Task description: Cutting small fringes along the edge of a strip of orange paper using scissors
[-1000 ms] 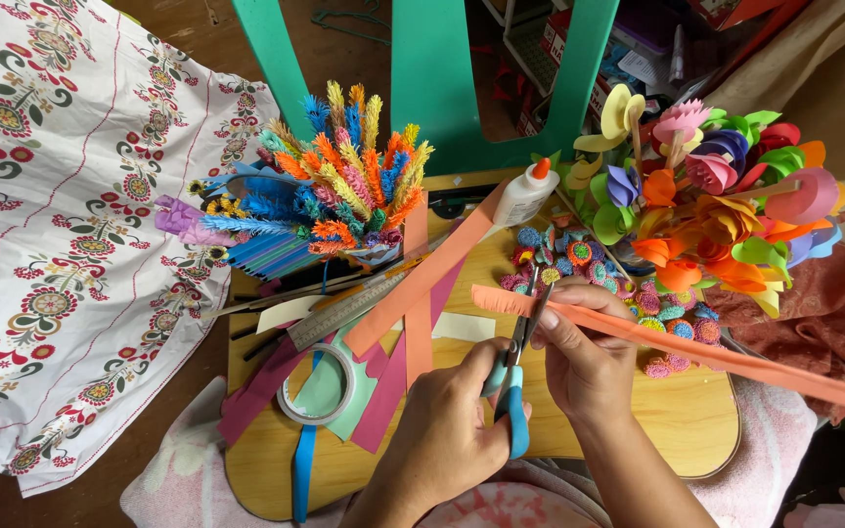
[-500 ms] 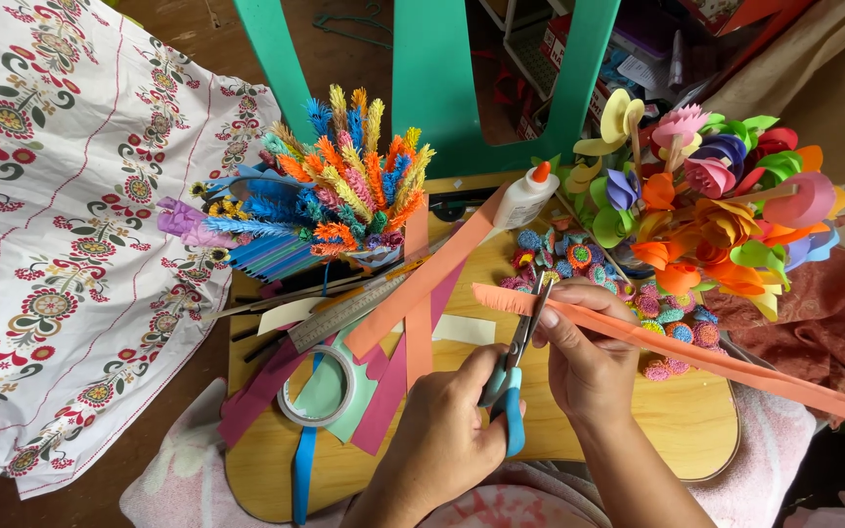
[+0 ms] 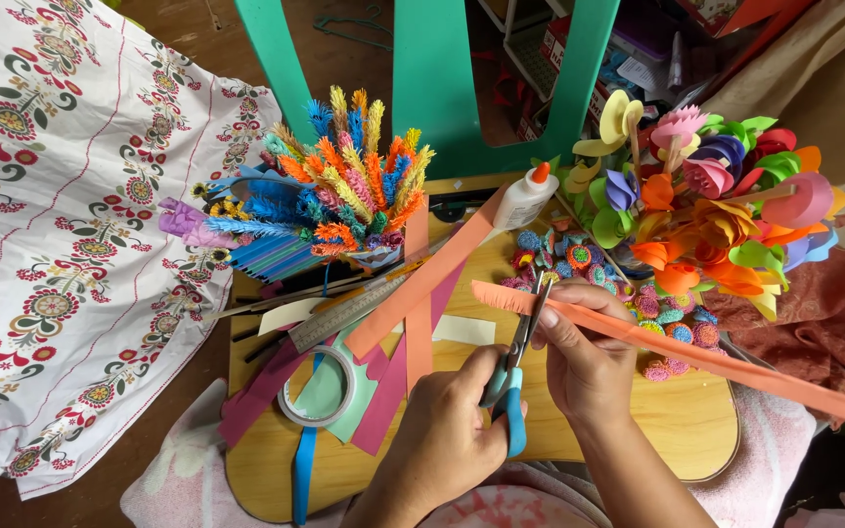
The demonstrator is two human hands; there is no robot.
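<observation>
Blue-handled scissors [image 3: 511,386] sat in the left hand [image 3: 447,435], whose fingers were curled through the loops; the wrist and forearm ran off the bottom edge, so little of the arm showed. The grey blades pointed up and away, slightly parted, their tips meeting the near end of a long orange paper strip [image 3: 677,347]. That end was cut into fine fringe. The right hand [image 3: 584,362] pinched the strip just beside the blades, thumb on top, fingers folded beneath and mostly hidden; the strip trailed right and was cut off by the frame.

Under both hands lay a rounded wooden board [image 3: 677,430], its near rim resting on pink cloth. To the left on it, a roll of clear tape [image 3: 320,386] overlapped flat paper strips in pink, orange and green, with a metal ruler [image 3: 354,308] lying slantwise across them.

Farther on, small rolled paper buds [image 3: 662,318] clustered beyond the right hand, some hidden behind it. A white glue bottle [image 3: 523,196] with an orange cap leaned at the board's far edge. Bristly fringed paper spikes [image 3: 349,186] rose at the left, smooth curled paper flowers [image 3: 711,200] at the right. Green chair legs [image 3: 442,78] stood behind, and a floral white cloth [image 3: 61,225] spread far left.
</observation>
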